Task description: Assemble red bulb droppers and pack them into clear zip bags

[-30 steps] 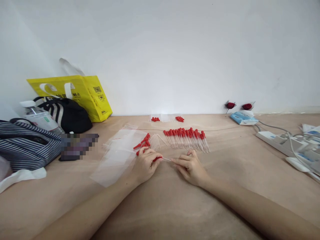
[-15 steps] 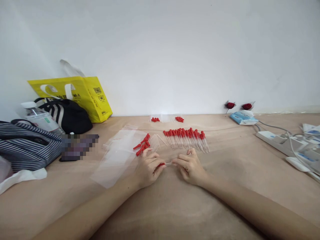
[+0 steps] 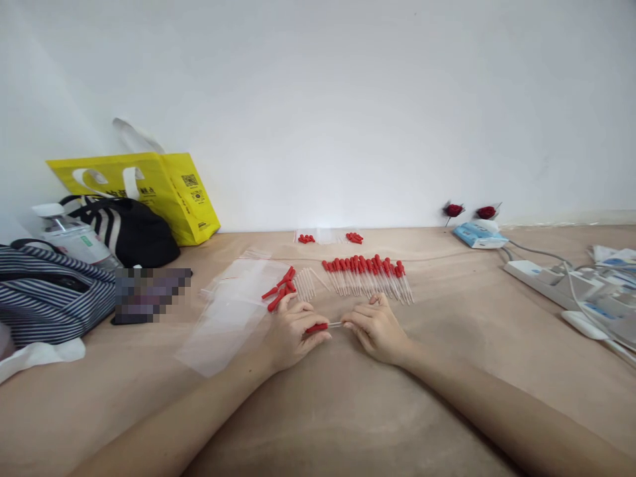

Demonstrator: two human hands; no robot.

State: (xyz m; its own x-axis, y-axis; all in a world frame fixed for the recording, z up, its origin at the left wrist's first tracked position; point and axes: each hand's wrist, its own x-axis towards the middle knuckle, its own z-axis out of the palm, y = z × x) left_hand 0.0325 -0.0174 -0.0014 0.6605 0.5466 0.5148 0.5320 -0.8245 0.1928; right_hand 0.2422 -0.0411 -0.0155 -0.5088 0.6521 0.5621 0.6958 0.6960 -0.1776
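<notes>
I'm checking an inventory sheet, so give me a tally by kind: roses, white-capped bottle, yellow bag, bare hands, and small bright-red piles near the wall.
Roses: 2
White-capped bottle: 1
Yellow bag: 1
Bare hands: 2
Small bright-red piles: 2
Total: 8

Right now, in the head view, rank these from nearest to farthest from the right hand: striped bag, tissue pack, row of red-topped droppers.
From the right hand:
1. Row of red-topped droppers: just beyond it.
2. Tissue pack: toward the back right.
3. Striped bag: far left.
</notes>
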